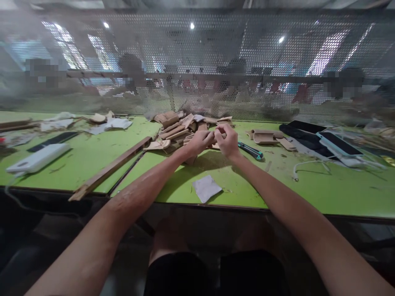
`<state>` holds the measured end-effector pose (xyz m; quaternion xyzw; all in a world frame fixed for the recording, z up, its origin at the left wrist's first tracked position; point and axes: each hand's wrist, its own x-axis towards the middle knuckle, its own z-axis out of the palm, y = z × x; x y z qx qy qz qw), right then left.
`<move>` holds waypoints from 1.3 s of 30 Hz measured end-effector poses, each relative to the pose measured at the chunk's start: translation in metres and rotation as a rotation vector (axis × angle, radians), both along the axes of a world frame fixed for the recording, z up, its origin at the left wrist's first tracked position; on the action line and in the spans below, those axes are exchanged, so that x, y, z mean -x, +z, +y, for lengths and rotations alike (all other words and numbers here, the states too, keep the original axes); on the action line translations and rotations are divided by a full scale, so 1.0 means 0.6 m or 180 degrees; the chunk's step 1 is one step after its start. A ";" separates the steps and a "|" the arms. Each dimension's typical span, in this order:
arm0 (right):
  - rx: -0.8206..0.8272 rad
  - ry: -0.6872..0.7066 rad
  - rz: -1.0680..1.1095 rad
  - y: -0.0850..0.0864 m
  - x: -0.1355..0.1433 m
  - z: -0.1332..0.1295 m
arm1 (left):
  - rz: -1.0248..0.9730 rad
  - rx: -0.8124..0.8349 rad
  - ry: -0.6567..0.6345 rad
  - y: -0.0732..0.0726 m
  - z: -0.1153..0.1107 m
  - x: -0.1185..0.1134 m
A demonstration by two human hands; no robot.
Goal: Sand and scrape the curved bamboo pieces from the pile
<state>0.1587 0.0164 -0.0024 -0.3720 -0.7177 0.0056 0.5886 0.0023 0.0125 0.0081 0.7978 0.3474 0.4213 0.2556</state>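
Note:
My left hand (pixel 200 142) is closed around a brown wood-like piece, mostly covered by the fingers. Close beside it, my right hand (pixel 227 140) is closed in a pinch at the same piece; its exact grip is hard to make out. Just behind both hands lies a heap of curved brown wood-like pieces (pixel 171 130), resembling split bamboo. To the right of my right hand rests a black and teal utility knife (pixel 251 151). A square of whitish paper or sandpaper (pixel 206 188) lies on the green table (pixel 173 176) in front of me.
A long wooden strip (pixel 114 166) slants toward the table's front edge at left, near a white power strip (pixel 40 158). At right are curved offcuts (pixel 265 136), a phone (pixel 339 144) and a white cable (pixel 308 162). A perforated metal screen (pixel 197 53) stands behind.

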 end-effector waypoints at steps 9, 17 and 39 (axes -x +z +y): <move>-0.0204 -0.0140 0.0087 -0.003 0.003 -0.003 | 0.0033 -0.0677 0.0678 0.002 -0.008 -0.005; -0.0238 -0.0122 -0.0029 -0.006 0.010 -0.010 | 0.0017 -0.0726 0.0659 -0.009 0.004 -0.005; -0.0148 -0.0390 0.0055 0.009 -0.012 -0.008 | -0.0116 -0.0348 0.0103 -0.013 -0.006 -0.011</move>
